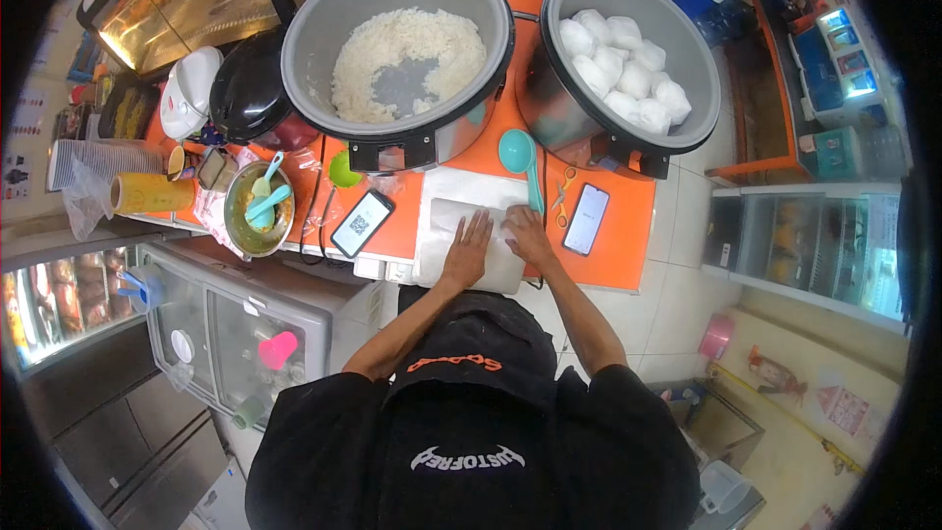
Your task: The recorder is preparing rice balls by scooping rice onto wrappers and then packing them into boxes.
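White wrapping sheets lie on the orange counter directly before me. My left hand rests flat on them, fingers extended and pointing away from me. Over their right part is my right hand, its fingers bent; whether it pinches a sheet cannot be told. Just beyond my right hand, a turquoise ladle lies with its handle towards me. Behind the sheets stands a large rice cooker with loose white rice. The cooker to its right holds several white wrapped bundles.
Orange-handled scissors and a phone lie right of the sheets; another phone lies left. Further left are a metal bowl with utensils, a green cup and stacked containers. A glass-topped freezer stands below left.
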`<state>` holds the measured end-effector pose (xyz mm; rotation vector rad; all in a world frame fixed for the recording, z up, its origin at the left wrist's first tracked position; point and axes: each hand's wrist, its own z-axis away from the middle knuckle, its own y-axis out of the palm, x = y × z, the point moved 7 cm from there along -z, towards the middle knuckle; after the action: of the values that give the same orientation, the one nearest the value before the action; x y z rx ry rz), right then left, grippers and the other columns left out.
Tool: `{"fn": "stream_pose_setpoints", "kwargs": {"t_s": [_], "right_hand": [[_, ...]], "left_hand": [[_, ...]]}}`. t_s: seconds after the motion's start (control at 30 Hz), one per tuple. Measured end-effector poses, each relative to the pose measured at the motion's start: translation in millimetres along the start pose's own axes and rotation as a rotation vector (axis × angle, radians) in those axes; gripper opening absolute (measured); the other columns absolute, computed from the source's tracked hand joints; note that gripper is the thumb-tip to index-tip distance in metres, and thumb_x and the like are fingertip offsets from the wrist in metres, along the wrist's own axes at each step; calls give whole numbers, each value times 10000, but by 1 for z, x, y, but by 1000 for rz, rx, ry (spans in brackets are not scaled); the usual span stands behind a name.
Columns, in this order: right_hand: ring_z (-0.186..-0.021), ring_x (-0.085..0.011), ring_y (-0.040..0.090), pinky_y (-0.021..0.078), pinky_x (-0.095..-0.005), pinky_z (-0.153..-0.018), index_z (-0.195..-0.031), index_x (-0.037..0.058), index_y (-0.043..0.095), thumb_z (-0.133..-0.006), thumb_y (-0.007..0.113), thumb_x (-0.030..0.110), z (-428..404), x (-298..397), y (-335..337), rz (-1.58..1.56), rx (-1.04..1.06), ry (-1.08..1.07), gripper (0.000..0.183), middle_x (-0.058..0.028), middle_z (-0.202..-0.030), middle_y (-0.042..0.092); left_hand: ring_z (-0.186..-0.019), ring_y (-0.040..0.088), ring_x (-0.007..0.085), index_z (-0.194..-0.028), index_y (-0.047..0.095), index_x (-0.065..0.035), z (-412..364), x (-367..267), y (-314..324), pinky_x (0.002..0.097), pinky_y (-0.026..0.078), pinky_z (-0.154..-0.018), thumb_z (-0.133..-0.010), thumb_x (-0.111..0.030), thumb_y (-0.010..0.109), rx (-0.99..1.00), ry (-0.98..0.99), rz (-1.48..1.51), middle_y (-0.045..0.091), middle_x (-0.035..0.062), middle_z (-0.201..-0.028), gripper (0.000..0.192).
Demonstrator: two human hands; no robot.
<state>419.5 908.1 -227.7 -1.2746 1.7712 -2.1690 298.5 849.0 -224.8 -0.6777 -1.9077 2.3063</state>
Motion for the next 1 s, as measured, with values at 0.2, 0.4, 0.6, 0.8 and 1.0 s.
{"fn": "stream_pose_setpoints", "kwargs": {"t_s": [0.2,0.4,0.6,0.8,1.0], "right_hand": [[-899,-216,656,523,-348,-807,-1161,-11,567,-706,576,-97,11,-73,14,-584,-356,416,464,-132,-937,682],[-937,-195,636,518,-332,-811,-1196,-5,558,-822,647,16,93,-95,95,-597,-246,682,385,-121,-1088,655],[-949,-226,634,503,-347,-834,-1284,2,481,-870,675,89,120,-16,90,-1570,-505,1324,466,-163,-1132,617],[-879,-295,642,363,-559,-974,-1261,30,522,-868,687,338,17,74,-65,2,-332,-79,525,-200,-1049,628],[-1086,-284,570,268,-561,-1058,-1338,14,486,-802,682,269,-5,46,2,331,126,315,625,-183,-1120,601]], "left_hand": [[-1482,158,263,-1476,264,39,21,-5,-12,462,88,-1207,-818,-104,511,28,62,-90,208,168,-1579,717],[-1482,153,261,-1461,296,9,28,-8,-34,465,104,-1206,-904,-325,566,3,161,313,193,162,-1583,703],[-1448,228,259,-1237,534,-23,51,11,-21,440,176,-1189,-876,-341,632,103,149,106,240,148,-1564,491],[-1066,605,287,-935,676,-46,-1,48,-9,430,425,-966,-847,-261,680,2,4,253,592,138,-1246,232],[-867,663,301,-799,690,-9,-48,74,-11,416,503,-769,-845,-224,702,98,-174,599,696,166,-968,220]]}}
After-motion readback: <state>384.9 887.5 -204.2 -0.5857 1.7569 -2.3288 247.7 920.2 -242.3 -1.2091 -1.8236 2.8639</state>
